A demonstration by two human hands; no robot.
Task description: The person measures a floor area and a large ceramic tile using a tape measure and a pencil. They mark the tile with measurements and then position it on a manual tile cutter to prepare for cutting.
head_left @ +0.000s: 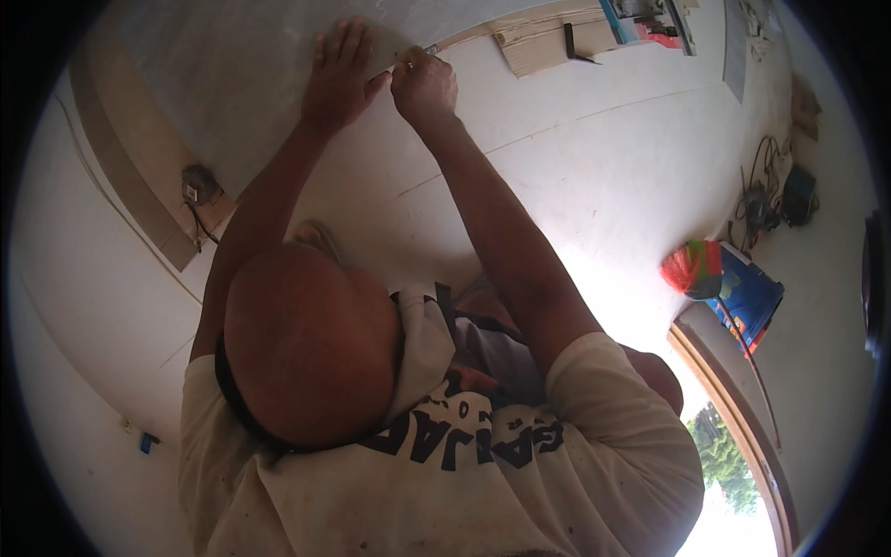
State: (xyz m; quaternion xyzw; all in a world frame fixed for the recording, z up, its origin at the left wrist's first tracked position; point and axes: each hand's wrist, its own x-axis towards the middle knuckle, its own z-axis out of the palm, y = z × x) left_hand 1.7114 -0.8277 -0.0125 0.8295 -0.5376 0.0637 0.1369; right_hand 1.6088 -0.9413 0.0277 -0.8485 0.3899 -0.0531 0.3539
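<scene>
A large grey sheet [232, 65] lies on the pale floor at the top of the head view. My left hand [342, 82] rests flat on it near its edge, fingers stretched out and a little apart. Close beside it, my right hand [425, 90] is closed at the sheet's edge. Its fingers are bent round something small and thin that I cannot make out. A bit of shiny metal [431, 49] shows just beyond those fingers.
Brown cardboard [534, 54] with a black-handled tool [570, 42] lies at the upper right, near a teal box [624, 20]. A flat board strip [125, 167] and a small power tool [198, 186] are at left. A broom [691, 269] lies at right, near the doorway [733, 436].
</scene>
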